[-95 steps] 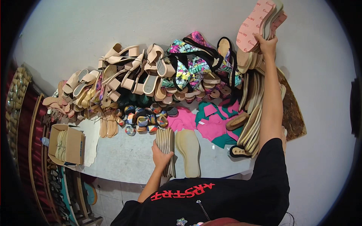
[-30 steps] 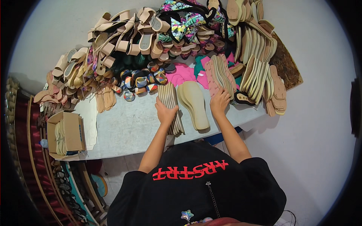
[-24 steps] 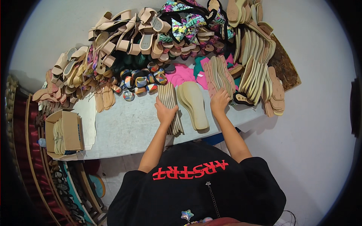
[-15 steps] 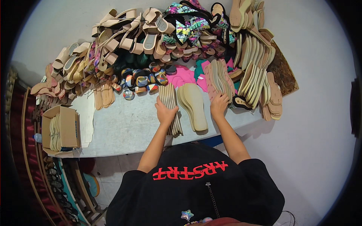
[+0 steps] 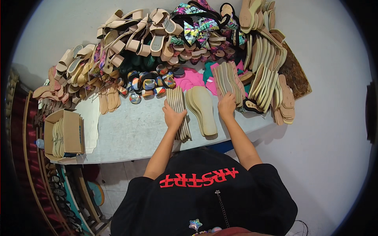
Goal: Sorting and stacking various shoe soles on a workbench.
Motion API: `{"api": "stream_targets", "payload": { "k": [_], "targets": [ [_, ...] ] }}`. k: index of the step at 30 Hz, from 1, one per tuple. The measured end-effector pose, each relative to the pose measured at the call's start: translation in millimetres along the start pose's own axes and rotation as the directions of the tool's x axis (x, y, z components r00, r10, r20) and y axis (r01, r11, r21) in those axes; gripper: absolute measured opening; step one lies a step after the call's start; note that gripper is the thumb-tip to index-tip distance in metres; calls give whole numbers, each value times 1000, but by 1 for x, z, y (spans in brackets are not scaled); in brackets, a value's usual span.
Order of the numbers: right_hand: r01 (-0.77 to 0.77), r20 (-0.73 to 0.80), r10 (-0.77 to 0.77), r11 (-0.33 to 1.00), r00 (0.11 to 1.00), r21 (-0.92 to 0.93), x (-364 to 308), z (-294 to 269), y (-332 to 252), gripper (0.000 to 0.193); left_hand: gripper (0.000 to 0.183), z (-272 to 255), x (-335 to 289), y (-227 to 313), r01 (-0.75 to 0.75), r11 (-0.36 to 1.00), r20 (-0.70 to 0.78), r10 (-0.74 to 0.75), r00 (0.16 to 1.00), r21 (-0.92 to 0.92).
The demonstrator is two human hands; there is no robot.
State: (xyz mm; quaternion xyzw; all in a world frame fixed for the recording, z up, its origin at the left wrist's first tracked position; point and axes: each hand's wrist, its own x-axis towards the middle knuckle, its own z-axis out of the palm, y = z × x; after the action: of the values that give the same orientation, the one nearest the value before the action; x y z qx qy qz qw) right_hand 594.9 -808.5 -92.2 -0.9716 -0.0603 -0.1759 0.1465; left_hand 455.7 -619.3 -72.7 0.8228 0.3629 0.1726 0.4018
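Note:
My left hand [image 5: 173,118] is wrapped round a row of thin shoe soles [image 5: 176,98] set on edge side by side, with the thumb on their right side. Just right of that row lies a fanned stack of cream soles [image 5: 205,114], which neither hand touches. At the near end of a pinkish-tan stack of insoles [image 5: 227,78], my right hand [image 5: 227,105] has its fingers bent and closed on the lower edge. The fingertips partly cover that end, so how many insoles they grip is hidden.
Heeled sandals [image 5: 138,35] pile along the back wall. Multicoloured patterned heels [image 5: 147,84] stand before them, beside pink fabric [image 5: 191,80]. More stacked soles [image 5: 265,86] crowd the right. A cardboard box [image 5: 73,131] of soles stands at the table's left edge.
My right hand has shifted slightly up and left over the near end of the insole stack, and its fingers have drawn together. The left hand stays where it was on the row of soles.

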Motion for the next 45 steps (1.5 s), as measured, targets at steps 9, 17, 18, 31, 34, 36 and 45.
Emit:
{"api": "stream_targets", "payload": {
  "k": [9, 17, 18, 31, 34, 36, 45],
  "targets": [
    [-44, 176, 38, 999, 984, 29, 8, -13, -3, 37, 95, 0, -1, -1, 8, 1000, 3, -8, 1000, -1],
    [251, -220, -188, 916, 957, 312, 10, -50, 24, 33, 87, 0, -8, 3, -146, 989, -84, 143, 986, -28],
    [291, -222, -227, 900, 948, 324, 10, -55, 25, 35, 83, -1, -9, 3, -165, 986, -59, 166, 984, 36],
    [394, -381, -173, 662, 908, 638, -13, -43, 7, 36, 95, -12, -12, 12, -54, 972, 183, 12, 983, 229],
    [383, -381, -143, 619, 914, 686, -16, -39, 6, 33, 96, -16, -12, 10, -56, 971, 191, 11, 982, 232],
    [364, -368, -127, 616, 921, 698, -16, -41, 3, 32, 96, -21, -12, 7, -65, 967, 185, 18, 983, 247],
    [434, -357, -248, 553, 900, 711, -6, -46, -39, 31, 94, -53, -12, 0, -117, 948, 187, 63, 980, 295]
  ]
}}
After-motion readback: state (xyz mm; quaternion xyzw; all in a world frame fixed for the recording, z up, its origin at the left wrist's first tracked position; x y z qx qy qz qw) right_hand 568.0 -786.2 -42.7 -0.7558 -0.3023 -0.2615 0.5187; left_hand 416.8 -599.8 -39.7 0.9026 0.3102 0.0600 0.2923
